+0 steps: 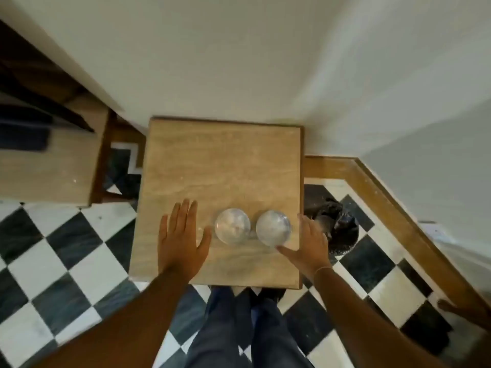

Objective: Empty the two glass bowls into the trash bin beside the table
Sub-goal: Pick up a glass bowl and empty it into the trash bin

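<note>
Head view is showing two glass bowls [232,226] [273,228] sitting together on the table [225,160]; left hand [180,243] and right hand [312,241], fingers spread, are flanking them, seemingly readying to lift toward the trash bin [334,224] alongside.

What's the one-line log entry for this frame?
phase: reach | left hand: open, beside left bowl | right hand: open, thumb near right bowl | bowls: on table | trash bin: right of table
</note>
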Demonstrator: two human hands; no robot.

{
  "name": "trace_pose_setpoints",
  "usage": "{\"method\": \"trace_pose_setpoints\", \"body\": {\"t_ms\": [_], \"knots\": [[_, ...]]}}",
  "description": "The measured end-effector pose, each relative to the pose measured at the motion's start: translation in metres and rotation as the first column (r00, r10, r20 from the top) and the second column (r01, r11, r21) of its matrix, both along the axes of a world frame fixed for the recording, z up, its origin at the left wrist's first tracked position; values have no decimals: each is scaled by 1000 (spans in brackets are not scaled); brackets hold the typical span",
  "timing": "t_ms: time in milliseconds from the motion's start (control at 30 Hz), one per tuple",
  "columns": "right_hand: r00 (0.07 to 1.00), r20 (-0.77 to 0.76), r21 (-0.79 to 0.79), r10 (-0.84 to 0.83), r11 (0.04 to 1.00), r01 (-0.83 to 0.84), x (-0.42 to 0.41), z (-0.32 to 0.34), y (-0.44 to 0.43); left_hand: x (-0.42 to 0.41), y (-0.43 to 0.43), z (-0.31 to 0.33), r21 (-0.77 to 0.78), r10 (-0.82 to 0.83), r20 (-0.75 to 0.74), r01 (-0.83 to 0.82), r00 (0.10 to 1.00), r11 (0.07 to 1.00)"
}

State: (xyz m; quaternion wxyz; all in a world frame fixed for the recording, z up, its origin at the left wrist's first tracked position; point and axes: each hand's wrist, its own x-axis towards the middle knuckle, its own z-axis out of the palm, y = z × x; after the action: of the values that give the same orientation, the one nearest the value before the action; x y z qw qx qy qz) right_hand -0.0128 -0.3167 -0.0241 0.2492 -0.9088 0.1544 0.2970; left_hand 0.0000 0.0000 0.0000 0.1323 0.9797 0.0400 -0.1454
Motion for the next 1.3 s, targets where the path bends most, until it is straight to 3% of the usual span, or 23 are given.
{"method": "trace_pose_setpoints", "body": {"t_ms": [200, 500, 667, 800, 967, 1067, 1167, 1300], "knots": [[997, -12, 42, -77, 996, 78, -31, -105, 12, -40, 16, -110, 39, 21, -72, -18, 997, 999], [965, 254, 121, -67, 992, 37, -16, -151, 20, -49, 13, -164, 19, 113, -102, -112, 988, 994], [939, 327, 179, -102, 983, 44, -20, -156, 16, -46, 6, -174, -94, 209, -135, -223, 968, 970], [911, 352, 240, -214, 962, 133, -26, -156, 15, -37, -7, -165, -104, 260, -67, -266, 963, 958], [860, 456, 301, -228, 949, 92, -25, -148, 21, -8, -48, -138, -249, 135, 165, -92, 977, 964], [818, 534, 321, -216, 946, 41, -22, -138, 30, 16, -82, -122, -415, 13, 2, -11, 1000, 910], [783, 566, 355, -258, 934, 52, -20, -128, 37, 25, -99, -118, -502, -41, -148, -39, 988, 864], [808, 501, 473, -311, 880, 45, -12, -113, 34, 31, -99, -121, -555, -13, -110, -51, 994, 831]]}}
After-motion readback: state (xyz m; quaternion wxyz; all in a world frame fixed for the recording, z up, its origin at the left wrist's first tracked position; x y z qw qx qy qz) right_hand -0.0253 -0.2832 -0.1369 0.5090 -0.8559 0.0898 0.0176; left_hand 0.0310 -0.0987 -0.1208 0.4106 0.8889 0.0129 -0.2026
